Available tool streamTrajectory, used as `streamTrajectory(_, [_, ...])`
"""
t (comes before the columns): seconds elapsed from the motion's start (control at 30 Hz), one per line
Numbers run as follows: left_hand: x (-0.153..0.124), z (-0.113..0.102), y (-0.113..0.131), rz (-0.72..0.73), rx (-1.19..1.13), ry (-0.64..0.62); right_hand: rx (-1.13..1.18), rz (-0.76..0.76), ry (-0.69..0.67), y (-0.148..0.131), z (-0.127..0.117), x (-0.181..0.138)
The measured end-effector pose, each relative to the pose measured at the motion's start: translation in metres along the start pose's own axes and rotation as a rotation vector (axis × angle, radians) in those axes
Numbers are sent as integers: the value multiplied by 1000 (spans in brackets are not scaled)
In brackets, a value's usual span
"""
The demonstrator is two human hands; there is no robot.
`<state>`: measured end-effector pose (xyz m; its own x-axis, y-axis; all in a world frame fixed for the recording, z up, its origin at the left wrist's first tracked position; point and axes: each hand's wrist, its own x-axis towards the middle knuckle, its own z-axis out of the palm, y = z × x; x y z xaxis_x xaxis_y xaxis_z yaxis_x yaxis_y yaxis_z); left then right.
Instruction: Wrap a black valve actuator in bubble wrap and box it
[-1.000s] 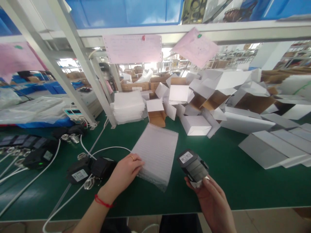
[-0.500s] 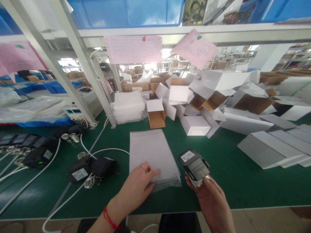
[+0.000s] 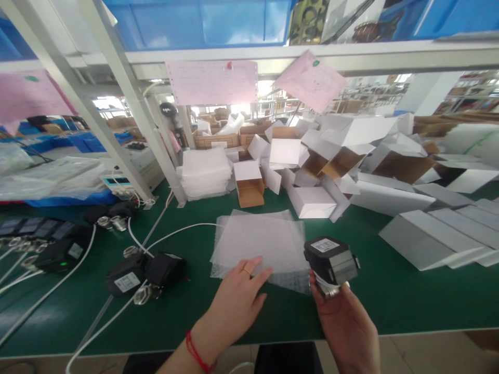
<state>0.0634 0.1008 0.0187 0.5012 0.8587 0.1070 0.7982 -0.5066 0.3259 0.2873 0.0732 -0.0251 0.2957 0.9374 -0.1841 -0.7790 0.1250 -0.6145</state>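
Observation:
My left hand (image 3: 236, 301) lies with its fingers stretched out on the near edge of the bubble-wrap sheets (image 3: 261, 243), which are fanned out on the green bench mat (image 3: 374, 280). A ring shows on one finger and a red string on the wrist. My right hand (image 3: 343, 322) holds a small black device (image 3: 331, 259) with a white label on top and a metal fitting at its lower end, just right of the sheets.
Black devices with white cables (image 3: 144, 270) lie at the left. A stack of bubble-wrap bags (image 3: 205, 171) stands behind, beside an open small carton (image 3: 249, 183). White folded boxes (image 3: 390, 171) are piled to the right. Slanted frame posts (image 3: 128, 104) rise at left.
My left hand has slid the bubble-wrap toward me and turned it, and the sheets have spread apart. My right hand has moved the black device slightly right and turned it.

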Motion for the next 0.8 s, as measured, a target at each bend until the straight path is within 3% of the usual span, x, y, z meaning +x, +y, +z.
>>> streamTrajectory(0.1, [6,3,-12,-71,64,22,12,19,52,-1,0,0])
streamTrajectory(0.27, [4,-20,-40,-236,113,146,-41,-9,4,0,-1,0])
streamTrajectory(0.4, [2,-13,-29,-142,12,85,-111,-39,-38,4,0,1])
streamTrajectory(0.57, [4,4,-22,-181,-66,74,-181,-47,-71,5,-2,-1])
streamTrajectory(0.8, [-16,-17,-17,-287,-269,-6,-235,-88,-83,10,-7,-5])
